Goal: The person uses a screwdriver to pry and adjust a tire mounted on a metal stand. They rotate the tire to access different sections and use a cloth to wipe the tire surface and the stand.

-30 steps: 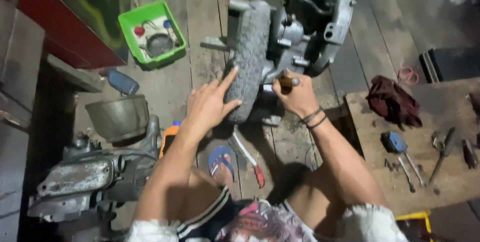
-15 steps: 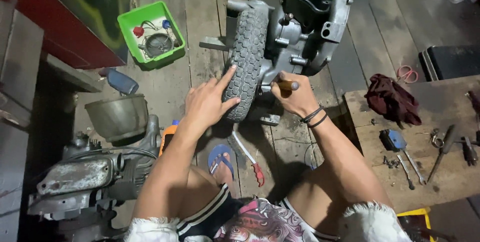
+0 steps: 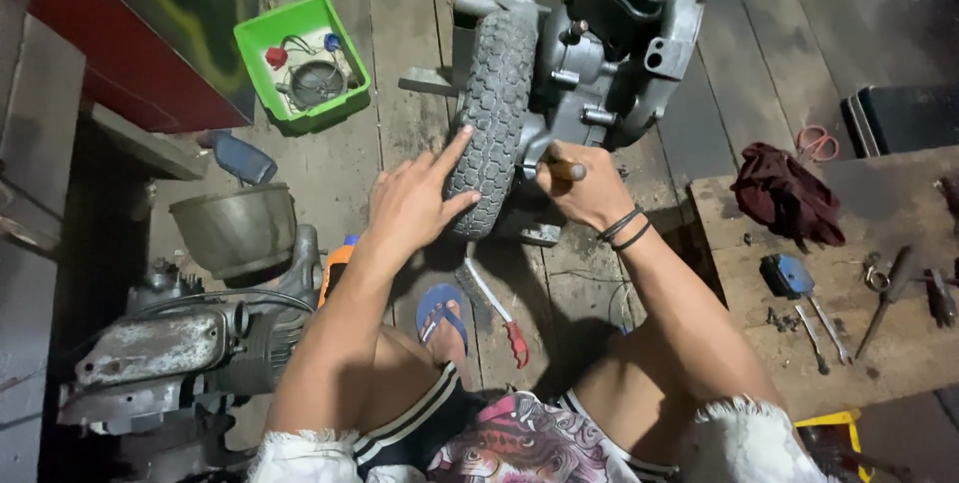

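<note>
On the plank floor [image 3: 400,133], nearest: bent knees, a foot in a blue sandal [image 3: 442,311], a red-handled wire brush [image 3: 491,305] just beside it. Farther out, left hand [image 3: 412,205] laid flat on the knobby tyre [image 3: 491,113], fingers spread, gripping nothing. Right hand [image 3: 584,186] closed around a wooden tool handle [image 3: 564,167], pressed against the grey engine casing [image 3: 609,63] behind the tyre. Beyond, toward the floor's far left, a green tray [image 3: 255,43] of small parts.

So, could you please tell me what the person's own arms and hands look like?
Both arms are bare, without sleeves or gloves. The right hand has two thin black bands round its wrist. The left hand wears nothing.
</note>
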